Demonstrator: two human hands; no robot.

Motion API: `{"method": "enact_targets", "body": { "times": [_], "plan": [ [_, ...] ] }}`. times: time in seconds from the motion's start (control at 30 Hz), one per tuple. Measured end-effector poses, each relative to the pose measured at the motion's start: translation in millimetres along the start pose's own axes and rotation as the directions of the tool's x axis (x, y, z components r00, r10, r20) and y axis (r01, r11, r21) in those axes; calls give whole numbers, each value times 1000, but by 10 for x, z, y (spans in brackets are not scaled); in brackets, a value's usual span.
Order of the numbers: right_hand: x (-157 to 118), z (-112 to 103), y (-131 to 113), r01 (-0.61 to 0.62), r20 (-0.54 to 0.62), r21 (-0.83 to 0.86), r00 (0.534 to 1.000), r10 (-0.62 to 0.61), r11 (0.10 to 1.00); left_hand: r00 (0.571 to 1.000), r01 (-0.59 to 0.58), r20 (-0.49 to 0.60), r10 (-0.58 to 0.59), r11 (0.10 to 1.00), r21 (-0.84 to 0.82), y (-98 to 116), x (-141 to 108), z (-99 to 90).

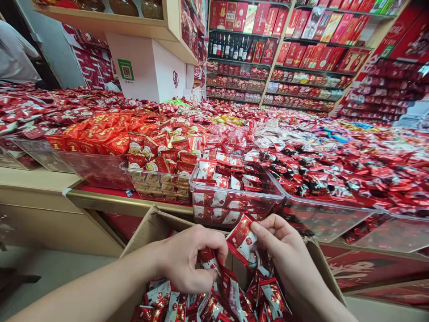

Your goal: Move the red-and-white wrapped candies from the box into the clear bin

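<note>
My right hand (pixel 284 241) pinches a red and white candy packet (pixel 241 237) between thumb and fingers, above a cardboard box (pixel 142 235). Beside it, my left hand (pixel 196 257) is closed around another red and white candy packet (pixel 208 258). Both hands are over the box, which holds many loose packets (pixel 174 304) of the same look. Just beyond the box, a clear plastic bin (pixel 234 197) contains neatly layered red and white packets. The fingers of my left hand partly cover what they grip.
Left of that bin stands a clear bin of durian-labelled packets (pixel 161 179), then bright red packets (pixel 94 134). Dark red wrapped sweets (pixel 321 174) fill bins on the right. Shelves with bottles (pixel 231 47) and red boxes rise behind. A person's white sleeve (pixel 16 49) shows far left.
</note>
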State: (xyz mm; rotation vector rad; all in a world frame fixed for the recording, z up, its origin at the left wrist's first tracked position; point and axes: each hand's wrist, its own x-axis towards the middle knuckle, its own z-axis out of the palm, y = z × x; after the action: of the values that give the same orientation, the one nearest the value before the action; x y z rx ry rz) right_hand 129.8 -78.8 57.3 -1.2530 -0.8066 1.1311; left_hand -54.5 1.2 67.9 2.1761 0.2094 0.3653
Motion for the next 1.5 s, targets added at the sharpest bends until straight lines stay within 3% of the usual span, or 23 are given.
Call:
{"method": "enact_targets", "body": {
  "times": [0.1, 0.17, 0.23, 0.33, 0.5, 0.6, 0.7, 0.8, 0.87, 0.93, 1.03, 1.1, 1.33, 1.5],
  "plan": [
    [-8, 5, -5, -77, 55, 97, 996, 72, 992, 996, -67, -62, 65, 997, -40, 27, 1, 23],
    [-12, -2, -10, -125, 178, 123, 979, 102, 984, 992, -80, -95, 78, 997, -23, 24, 2, 35],
    [-16, -20, -18, -116, 330, 13, 938, 105, 993, 993, -72, -93, 73, 997, 17, 1, -4, 49],
    [-21, -55, -20, 19, 489, -309, 861, 142, 951, 998, -65, -2, 66, 992, 104, -59, -27, 104],
    [-55, -44, 5, 277, 494, -703, 853, 169, 655, 985, -149, 120, 127, 970, 194, -142, -51, 253],
    [-117, -54, -104, 357, 502, -789, 844, 189, 500, 975, -196, 137, 173, 965, 175, -150, -47, 265],
    [-159, -142, -434, 385, 493, -758, 867, 75, 526, 979, -198, 76, 188, 965, 170, -150, -39, 206],
    [-68, -234, -870, 395, 366, -663, 912, -185, 636, 987, -159, 46, 152, 956, 246, -164, -32, 145],
    [98, -235, -1097, 457, 280, -619, 888, -364, 639, 989, -147, 61, 135, 939, 312, -181, -25, 128],
    [313, -181, -1221, 497, 274, -672, 855, -440, 549, 989, -144, 71, 126, 919, 367, -196, -17, 131],
    [604, -64, -1254, 469, 359, -820, 868, -344, 328, 990, -139, 66, 123, 898, 417, -206, -7, 149],
    [725, -8, -1235, 463, 404, -854, 878, -257, 237, 990, -138, 64, 122, 894, 427, -209, -4, 160],
    [893, 30, -1153, 421, 461, -858, 884, 81, 294, 994, -112, 54, 98, 873, 475, -266, -10, 182],
    [981, 10, -1087, 394, 430, -865, 901, 55, 311, 991, -131, 55, 119, 870, 475, -289, -13, 197]
  ]
}}
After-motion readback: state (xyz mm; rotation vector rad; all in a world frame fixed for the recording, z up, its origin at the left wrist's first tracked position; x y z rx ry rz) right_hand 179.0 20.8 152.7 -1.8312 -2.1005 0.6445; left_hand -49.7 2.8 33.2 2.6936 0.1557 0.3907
